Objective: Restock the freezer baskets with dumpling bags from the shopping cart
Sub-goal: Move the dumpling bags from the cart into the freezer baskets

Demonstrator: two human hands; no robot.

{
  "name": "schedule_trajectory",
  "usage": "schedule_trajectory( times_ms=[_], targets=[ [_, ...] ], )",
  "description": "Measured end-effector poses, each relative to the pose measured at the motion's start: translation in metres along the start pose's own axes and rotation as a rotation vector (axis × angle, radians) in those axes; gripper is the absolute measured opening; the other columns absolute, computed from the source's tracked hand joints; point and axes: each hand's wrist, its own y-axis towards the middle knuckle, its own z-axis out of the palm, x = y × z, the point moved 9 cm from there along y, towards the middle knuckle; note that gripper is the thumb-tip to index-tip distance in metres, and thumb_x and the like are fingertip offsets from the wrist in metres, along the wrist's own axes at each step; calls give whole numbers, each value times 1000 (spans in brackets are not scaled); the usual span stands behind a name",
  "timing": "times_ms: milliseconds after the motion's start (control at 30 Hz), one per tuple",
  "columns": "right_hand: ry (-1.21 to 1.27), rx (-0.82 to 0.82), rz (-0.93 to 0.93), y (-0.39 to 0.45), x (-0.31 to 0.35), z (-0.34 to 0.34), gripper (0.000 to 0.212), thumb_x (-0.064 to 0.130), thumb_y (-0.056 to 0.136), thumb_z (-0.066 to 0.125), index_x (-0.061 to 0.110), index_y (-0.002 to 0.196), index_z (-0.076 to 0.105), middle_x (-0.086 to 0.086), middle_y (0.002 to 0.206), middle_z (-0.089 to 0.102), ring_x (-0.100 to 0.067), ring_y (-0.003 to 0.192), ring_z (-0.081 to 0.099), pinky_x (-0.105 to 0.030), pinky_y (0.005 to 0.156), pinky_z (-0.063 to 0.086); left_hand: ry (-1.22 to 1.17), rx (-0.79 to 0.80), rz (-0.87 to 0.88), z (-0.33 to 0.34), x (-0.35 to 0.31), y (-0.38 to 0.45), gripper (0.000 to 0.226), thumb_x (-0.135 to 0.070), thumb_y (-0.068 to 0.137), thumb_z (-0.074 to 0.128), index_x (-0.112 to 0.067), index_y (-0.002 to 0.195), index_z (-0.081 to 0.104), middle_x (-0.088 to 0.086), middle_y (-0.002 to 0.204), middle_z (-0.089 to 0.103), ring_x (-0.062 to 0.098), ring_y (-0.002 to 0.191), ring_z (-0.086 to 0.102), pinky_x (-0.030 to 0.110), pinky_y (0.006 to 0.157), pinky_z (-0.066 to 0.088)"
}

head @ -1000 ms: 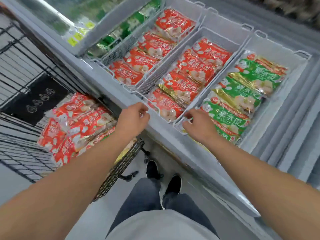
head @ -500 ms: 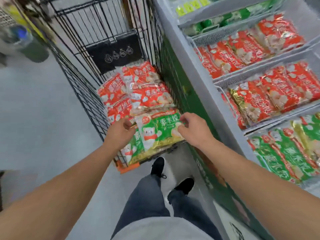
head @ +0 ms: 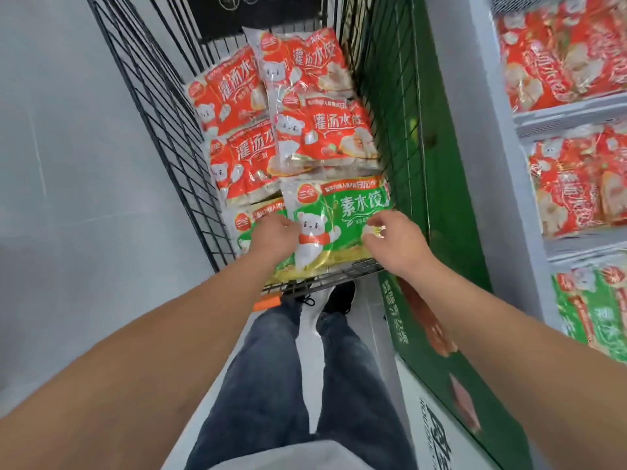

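Green dumpling bag point(head: 342, 228), top of cart point(head: 163, 130): our left hand point(head: 273, 237) and right hand point(head: 395, 240) pinch its edges; slick film may slip from fingers.

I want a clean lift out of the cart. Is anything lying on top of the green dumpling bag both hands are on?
Nothing visible does. The green dumpling bag tops its pile; the left hand and right hand hold its sides. Red bags lie beyond its far edge.
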Motion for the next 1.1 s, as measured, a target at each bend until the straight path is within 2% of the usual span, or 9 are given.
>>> schedule_trajectory(
  times_ms=[133,267,400,633,733,833,933,1000,1100],
  targets=[
    [7,0,24,11,-10,4,36,23,92,57,13,128,59,-7,131,55,-25,115,56,-32,95,44,12,-98,-54,2,-1,13,27,-25,95,57,-11,73,51,8,73,57,26,68,55,34,66,45],
    [7,10,36,17,-15,7,35,24,93,56,12,126,57,-10,131,52,-25,114,56,-29,92,41,-115,-74,-122,7,13,23,23,-21,90,62,-17,72,48,11,85,62,33,88,64,44,81,58],
    [59,15,95,25,-21,7,44,23,93,59,12,135,51,-10,138,46,-26,121,53,-31,98,39,17,-210,-123,-23,18,24,28,-17,94,57,-13,69,47,4,75,55,27,78,55,30,66,42],
    [280,158,282,55,-19,30,60,24,96,50,13,151,31,-8,151,38,-29,133,45,-42,110,38,91,-366,-183,-70,37,31,6,-10,93,53,-8,95,58,19,110,64,36,106,59,35,83,48],
    [330,163,337,71,-19,34,52,31,92,49,17,142,45,-3,135,54,-25,115,55,-41,97,48,-54,-342,-234,-64,43,38,17,-14,92,56,-10,108,63,13,115,64,34,109,60,32,91,50],
    [392,77,360,86,-21,26,38,27,98,44,17,133,52,2,113,57,-18,97,52,-33,89,43,-327,-280,-274,-54,49,44,10,-23,87,60,-18,95,62,10,109,69,33,100,65,46,90,56],
    [544,2,437,98,-24,22,19,29,100,43,18,100,58,4,83,60,-16,77,59,-33,79,45,-546,-228,-312,-46,63,62,40,-31,73,62,-16,110,67,7,101,72,31,94,69,53,85,58],
    [697,-37,543,98,-29,21,26,35,94,47,14,87,62,-4,84,69,-26,83,69,-38,78,55,-643,-221,-326,-47,64,68,39,-26,73,63,-11,108,69,11,99,74,35,94,71,57,83,57],
    [902,-3,612,96,-31,29,29,39,91,60,14,98,71,-4,96,77,-26,90,74,-53,79,60,-684,-209,-314,-49,61,70,16,-18,78,60,-12,89,71,11,96,75,34,92,72,57,81,58]
  ],
)
